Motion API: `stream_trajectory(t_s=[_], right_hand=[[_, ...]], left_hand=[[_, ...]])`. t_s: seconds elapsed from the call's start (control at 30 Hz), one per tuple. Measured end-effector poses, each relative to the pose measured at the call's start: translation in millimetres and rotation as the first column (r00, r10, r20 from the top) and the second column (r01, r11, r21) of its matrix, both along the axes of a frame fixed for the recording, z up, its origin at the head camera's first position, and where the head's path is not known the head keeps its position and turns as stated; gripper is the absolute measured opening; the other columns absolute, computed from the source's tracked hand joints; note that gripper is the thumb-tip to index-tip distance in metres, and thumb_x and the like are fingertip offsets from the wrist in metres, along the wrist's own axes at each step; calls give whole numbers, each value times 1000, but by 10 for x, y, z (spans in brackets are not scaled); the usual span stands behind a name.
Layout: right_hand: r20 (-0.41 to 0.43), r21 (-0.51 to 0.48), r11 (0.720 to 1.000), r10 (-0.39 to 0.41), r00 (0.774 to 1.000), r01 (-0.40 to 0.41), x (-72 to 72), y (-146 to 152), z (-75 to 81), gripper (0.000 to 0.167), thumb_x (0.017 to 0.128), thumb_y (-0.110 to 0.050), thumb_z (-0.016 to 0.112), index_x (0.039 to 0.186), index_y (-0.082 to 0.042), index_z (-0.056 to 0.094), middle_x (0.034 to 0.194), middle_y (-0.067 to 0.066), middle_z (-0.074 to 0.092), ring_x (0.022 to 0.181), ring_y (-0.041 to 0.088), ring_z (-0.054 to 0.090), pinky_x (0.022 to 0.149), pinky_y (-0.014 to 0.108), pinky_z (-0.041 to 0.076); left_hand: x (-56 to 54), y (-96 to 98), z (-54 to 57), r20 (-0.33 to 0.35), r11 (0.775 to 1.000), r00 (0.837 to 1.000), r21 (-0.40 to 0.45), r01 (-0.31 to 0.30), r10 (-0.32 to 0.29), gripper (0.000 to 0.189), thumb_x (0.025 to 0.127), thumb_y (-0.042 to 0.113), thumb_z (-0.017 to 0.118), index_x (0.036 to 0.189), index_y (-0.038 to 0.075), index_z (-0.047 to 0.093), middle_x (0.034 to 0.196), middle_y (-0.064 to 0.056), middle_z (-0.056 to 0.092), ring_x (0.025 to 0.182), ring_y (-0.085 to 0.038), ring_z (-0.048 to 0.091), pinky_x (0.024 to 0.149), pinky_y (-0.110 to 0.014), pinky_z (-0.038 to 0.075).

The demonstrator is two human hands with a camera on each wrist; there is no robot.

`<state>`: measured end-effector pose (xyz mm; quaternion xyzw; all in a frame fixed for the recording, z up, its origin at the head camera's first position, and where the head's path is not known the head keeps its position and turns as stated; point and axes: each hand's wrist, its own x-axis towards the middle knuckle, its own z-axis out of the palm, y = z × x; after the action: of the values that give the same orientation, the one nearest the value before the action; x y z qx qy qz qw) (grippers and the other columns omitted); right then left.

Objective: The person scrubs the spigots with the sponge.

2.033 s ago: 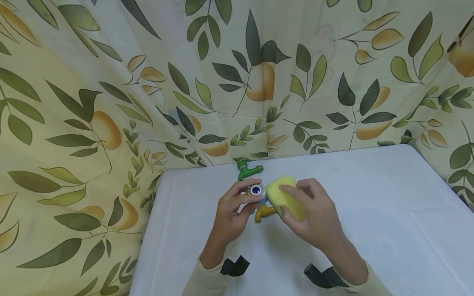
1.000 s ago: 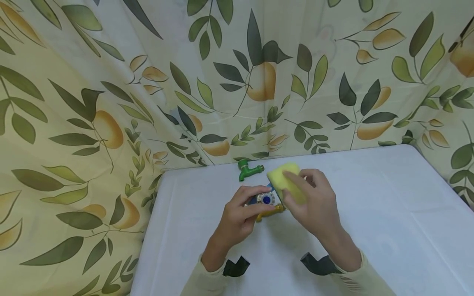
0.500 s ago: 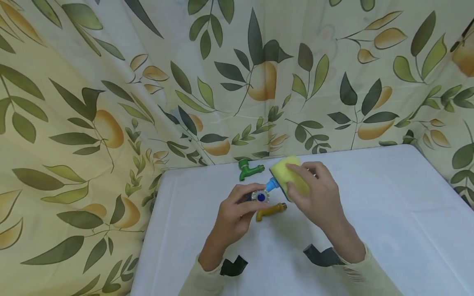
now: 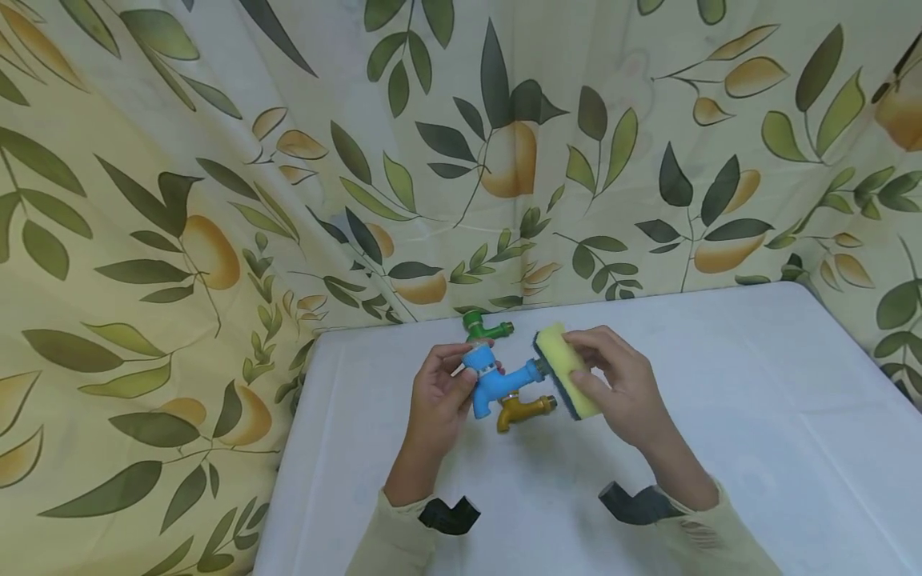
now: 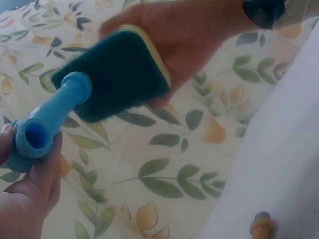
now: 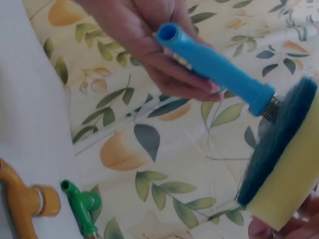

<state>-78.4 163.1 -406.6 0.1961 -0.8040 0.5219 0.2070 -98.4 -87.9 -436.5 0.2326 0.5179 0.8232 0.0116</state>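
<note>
My left hand (image 4: 441, 392) grips a blue tap (image 4: 497, 386) by its knob end, raised over the table, its spout pointing down toward me. A yellow sponge (image 4: 569, 372) with a dark green scouring side is pinched between the thumb and fingers of my right hand (image 4: 623, 392). In the right wrist view the tap's threaded metal end (image 6: 273, 108) meets the sponge's scouring pad (image 6: 276, 144). Seen from the left wrist, the pad (image 5: 119, 74) stands flat behind the tap's end, with the open spout (image 5: 37, 137) facing the camera.
Below the blue tap a yellow-orange tap (image 4: 526, 410) lies on the white table (image 4: 720, 416). A green tap (image 4: 486, 326) lies farther back, close to the table's rear edge. A leaf-and-fruit patterned curtain (image 4: 591, 208) hangs behind and to the left.
My left hand has turned the blue tap, so its body shows instead of its blue-centred knob end. The sponge has tilted upright, its scouring side now facing the tap's threaded end.
</note>
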Motion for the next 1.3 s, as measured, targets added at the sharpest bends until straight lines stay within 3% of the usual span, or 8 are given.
stream_trajectory(t_s=[0.2, 0.37, 0.53, 0.6, 0.7, 0.83, 1.1, 1.3], right_hand=[[-30, -28, 993, 113, 993, -114, 0, 78, -35, 41, 83, 10, 65, 122, -3, 67, 111, -4, 63, 97, 5, 58, 87, 12, 51], [-66, 24, 999, 50, 997, -48, -16, 92, -52, 42, 82, 5, 67, 123, -6, 67, 110, -5, 62, 95, 3, 55, 84, 11, 49], [-170, 23, 999, -41, 985, 46, 20, 38, -113, 40, 79, -3, 70, 119, -2, 68, 106, 8, 62, 97, 7, 55, 84, 9, 47], [-264, 19, 985, -159, 951, 170, 17, -19, -153, 36, 82, -16, 70, 116, -1, 69, 105, 14, 61, 98, 12, 56, 86, 6, 45], [-446, 27, 947, -276, 851, 321, -3, -144, -222, 41, 89, -35, 65, 113, -2, 71, 103, 20, 60, 94, 23, 58, 85, 7, 46], [-601, 138, 934, -185, 777, 329, 1, -288, -269, 42, 97, -41, 59, 113, -5, 73, 102, 21, 60, 89, 30, 56, 75, 24, 51], [-453, 173, 920, -242, 858, 351, 32, -362, -219, 42, 95, -38, 58, 118, -7, 74, 105, 19, 60, 96, 30, 56, 78, 29, 46], [-451, 160, 911, -275, 849, 380, -19, -310, -224, 40, 92, -34, 59, 117, -6, 73, 105, 21, 60, 95, 30, 57, 76, 30, 46]], left_hand=[[-9, 3, -4, 41, 1000, 999, 0, 16, -16, 25, 104, 10, 58, 129, 14, 54, 139, -20, 60, 109, -21, 72, 98, -39, 56], [-2, 16, -7, 105, 1000, 994, -22, 22, -20, 31, 104, 15, 58, 133, 9, 49, 135, -12, 62, 108, -21, 71, 98, -37, 57], [-4, 70, 41, 303, 997, 952, 50, -55, 37, 40, 103, 28, 61, 135, 11, 44, 137, -17, 60, 111, -19, 66, 93, -24, 58], [-2, 107, 63, 384, 991, 923, 106, -78, 32, 36, 102, 31, 62, 129, 14, 46, 140, -20, 54, 115, -20, 65, 93, -23, 58], [12, 174, 76, 449, 988, 893, 145, -61, -11, 24, 102, 29, 60, 118, 15, 48, 136, -18, 51, 116, -22, 66, 97, -28, 57], [43, 252, 64, 481, 991, 875, 135, -20, -48, 14, 104, 25, 57, 111, 17, 48, 116, -4, 58, 99, -11, 67, 93, -22, 58], [58, 288, 2, 482, 987, 876, 154, -53, -28, 8, 106, 18, 54, 111, 16, 48, 109, -6, 63, 95, -12, 71, 94, -24, 58], [67, 287, -17, 416, 982, 909, 181, -45, -35, 8, 107, 14, 52, 111, 16, 45, 108, -2, 68, 87, -11, 68, 89, -22, 58]])
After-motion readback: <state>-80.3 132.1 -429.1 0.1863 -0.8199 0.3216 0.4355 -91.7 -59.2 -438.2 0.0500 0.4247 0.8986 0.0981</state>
